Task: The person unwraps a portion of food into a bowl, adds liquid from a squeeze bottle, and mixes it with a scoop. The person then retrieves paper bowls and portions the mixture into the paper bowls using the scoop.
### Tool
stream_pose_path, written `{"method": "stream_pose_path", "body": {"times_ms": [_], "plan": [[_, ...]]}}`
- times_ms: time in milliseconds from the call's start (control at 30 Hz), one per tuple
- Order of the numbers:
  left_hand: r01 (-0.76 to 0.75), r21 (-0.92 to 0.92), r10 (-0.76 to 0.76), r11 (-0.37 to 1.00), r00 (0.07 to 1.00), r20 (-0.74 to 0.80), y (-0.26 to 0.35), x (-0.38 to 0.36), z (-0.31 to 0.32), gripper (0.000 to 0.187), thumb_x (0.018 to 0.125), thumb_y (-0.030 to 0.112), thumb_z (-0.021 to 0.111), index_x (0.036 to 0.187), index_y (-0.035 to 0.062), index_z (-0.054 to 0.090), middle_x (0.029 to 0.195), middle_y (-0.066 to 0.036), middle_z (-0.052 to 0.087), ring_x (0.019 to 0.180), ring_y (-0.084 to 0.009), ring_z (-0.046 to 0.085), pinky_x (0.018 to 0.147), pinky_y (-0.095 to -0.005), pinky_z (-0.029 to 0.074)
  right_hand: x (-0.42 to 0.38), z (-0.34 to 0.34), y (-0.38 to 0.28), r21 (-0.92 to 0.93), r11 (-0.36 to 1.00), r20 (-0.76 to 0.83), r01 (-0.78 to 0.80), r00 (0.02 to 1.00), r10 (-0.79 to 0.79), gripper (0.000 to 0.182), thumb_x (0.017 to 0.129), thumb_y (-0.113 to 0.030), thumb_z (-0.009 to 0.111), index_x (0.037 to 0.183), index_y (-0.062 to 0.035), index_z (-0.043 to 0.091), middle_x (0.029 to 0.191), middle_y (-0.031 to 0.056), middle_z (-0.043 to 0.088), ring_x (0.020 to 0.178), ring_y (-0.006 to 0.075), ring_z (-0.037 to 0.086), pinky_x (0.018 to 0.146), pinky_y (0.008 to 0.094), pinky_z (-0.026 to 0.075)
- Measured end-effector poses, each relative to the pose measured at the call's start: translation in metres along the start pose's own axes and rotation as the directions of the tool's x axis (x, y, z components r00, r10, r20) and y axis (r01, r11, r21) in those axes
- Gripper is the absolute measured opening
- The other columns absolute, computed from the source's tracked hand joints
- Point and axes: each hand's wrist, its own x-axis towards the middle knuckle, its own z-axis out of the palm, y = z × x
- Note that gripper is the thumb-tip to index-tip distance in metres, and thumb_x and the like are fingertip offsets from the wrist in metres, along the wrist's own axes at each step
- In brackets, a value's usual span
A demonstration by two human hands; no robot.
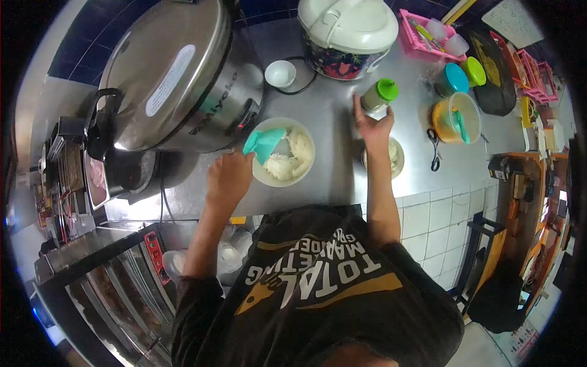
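Note:
My left hand (231,174) is closed on a teal rice paddle (265,144), whose flat blade lies over the left side of a white bowl (310,160). White rice (282,167) lies in that bowl, heaped at its right and lower sides. My right hand (374,124) has its fingers spread around the near side of a clear bottle with a green lid (386,90). Whether it touches the bottle is not clear. Beneath my right wrist is a second, smaller bowl (397,158) with pale food in it, partly hidden by the arm.
A large steel cooker (202,92) stands at the left, near a small white bowl (280,74). Behind is a floral rice cooker (345,58). Scissors (435,150), an orange-tinted tub (449,122) and a pink basket (411,43) are at the right.

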Motion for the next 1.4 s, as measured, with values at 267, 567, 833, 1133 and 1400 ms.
{"method": "stream_pose_path", "body": {"times_ms": [267, 567, 833, 1133, 1400], "plan": [[0.031, -0.200, -0.073, 0.979, 0.976, -0.206, -0.032, -0.037, 0.015, 0.040, 0.096, 0.036, 0.052, 0.097, -0.0023, 0.063, 0.076, -0.028, 0.065, 0.074, -0.0466, 0.065, 0.068, -0.0549, 0.051, 0.000, 0.036, 0.003, -0.177, 0.981, 0.024, 0.079, 0.997, -0.076, 0.047, 0.091, -0.031, 0.064, 0.124, -0.0001, 0.050, 0.127, 0.0166, 0.053, 0.112, 0.0294, 0.058, 0.101, 0.0433, 0.050], [0.065, -0.418, -0.124, 0.906, 0.986, -0.114, -0.033, -0.043, 0.025, 0.038, 0.096, 0.036, 0.053, 0.095, -0.0015, 0.061, 0.072, -0.029, 0.062, 0.072, -0.0495, 0.061, 0.066, -0.0569, 0.048, -0.112, 0.027, 0.099, -0.558, -0.233, 0.766, 0.797, 0.602, 0.224, 0.072, 0.073, -0.020, 0.084, 0.130, 0.0002, 0.045, 0.115, 0.0161, 0.063, 0.109, 0.0240, 0.062, 0.096, 0.0367, 0.049], [0.086, -0.433, -0.164, 0.897, 0.975, -0.147, -0.037, -0.051, 0.026, 0.036, 0.096, 0.036, 0.054, 0.093, 0.0005, 0.058, 0.065, -0.025, 0.061, 0.070, -0.0488, 0.061, 0.063, -0.0565, 0.047, -0.118, 0.036, 0.104, -0.525, -0.349, 0.649, 0.777, 0.630, 0.427, 0.074, 0.071, -0.021, 0.085, 0.128, 0.0017, 0.044, 0.111, 0.0188, 0.066, 0.104, 0.0274, 0.067, 0.091, 0.0369, 0.052], [0.075, -0.523, -0.227, 0.849, 0.946, -0.234, -0.051, -0.054, 0.025, 0.032, 0.096, 0.032, 0.056, 0.096, 0.0003, 0.060, 0.068, -0.028, 0.060, 0.070, -0.0493, 0.060, 0.062, -0.0552, 0.046, -0.119, -0.001, 0.139, -0.488, -0.284, 0.645, 0.825, 0.561, 0.519, 0.069, 0.072, -0.020, 0.082, 0.130, -0.0038, 0.047, 0.110, 0.0180, 0.067, 0.104, 0.0281, 0.067, 0.091, 0.0383, 0.051], [0.111, -0.511, -0.252, 0.852, 0.944, -0.215, -0.055, -0.052, 0.025, 0.032, 0.096, 0.033, 0.056, 0.091, 0.0008, 0.058, 0.068, -0.025, 0.061, 0.069, -0.0478, 0.061, 0.062, -0.0553, 0.047, -0.110, -0.004, 0.138, -0.577, -0.250, 0.652, 0.777, 0.623, 0.433, 0.070, 0.072, -0.014, 0.082, 0.130, -0.0020, 0.046, 0.111, 0.0166, 0.066, 0.104, 0.0242, 0.066, 0.090, 0.0363, 0.052]]}}
